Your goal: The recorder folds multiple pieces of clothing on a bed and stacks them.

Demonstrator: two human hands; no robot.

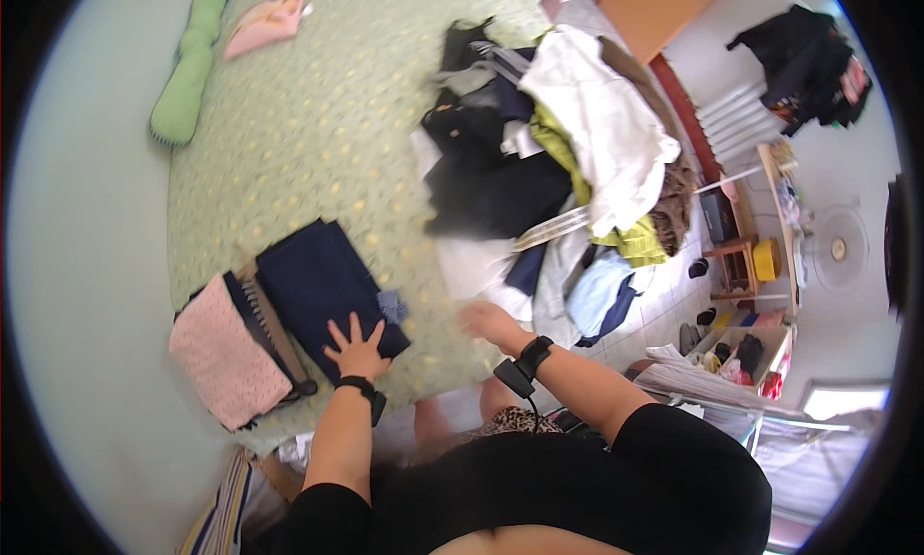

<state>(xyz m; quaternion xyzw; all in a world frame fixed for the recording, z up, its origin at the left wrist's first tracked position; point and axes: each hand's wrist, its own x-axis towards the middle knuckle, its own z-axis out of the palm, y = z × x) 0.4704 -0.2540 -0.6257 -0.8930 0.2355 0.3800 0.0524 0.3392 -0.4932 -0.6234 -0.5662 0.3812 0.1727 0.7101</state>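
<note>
My left hand [358, 353] lies with spread fingers on the near end of a folded dark navy garment [310, 277]. A small blue patterned piece of cloth [393, 306] shows at the garment's right edge. Just left of it stands a stack of folded clothes with a pink garment [227, 353] on top and a brown one [273, 327] beside that. My right hand [492, 325], blurred, holds nothing that I can see and is near a loose heap of clothes. The heap has a black garment [491, 179], a white garment [599, 122] and a light blue one [599, 284].
The clothes lie on a bed with a green patterned cover [310, 136]. A green bolster [180, 100] and a pink cloth item [267, 22] are at its far left. Beyond the right edge are a tiled floor [628, 345], a wooden stool [733, 250] and an open box [769, 349] of items.
</note>
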